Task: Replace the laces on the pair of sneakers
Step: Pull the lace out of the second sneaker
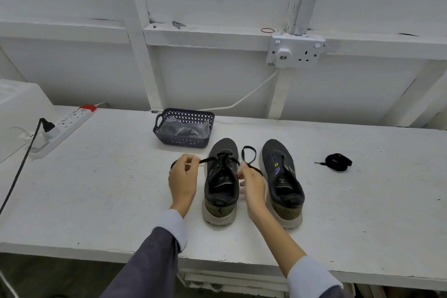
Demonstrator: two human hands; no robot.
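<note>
Both hands on one lace, two sneakers on the white table [338,213]

Left sneaker [221,191] and right sneaker [283,189] stand side by side, heels toward the person; a black lace [223,159] runs through the left sneaker's eyelets; left hand [182,182] pinches one end, pulled out to the left; right hand [251,187] pinches the other end between the shoes, where the slack loops up toward the toes; right sneaker's eyelets show bare; a loose lace [337,162] lies coiled well to its right; a dark basket [169,138] holding a plastic bag sits just behind the left sneaker; power strip [69,126] at far left.
</note>
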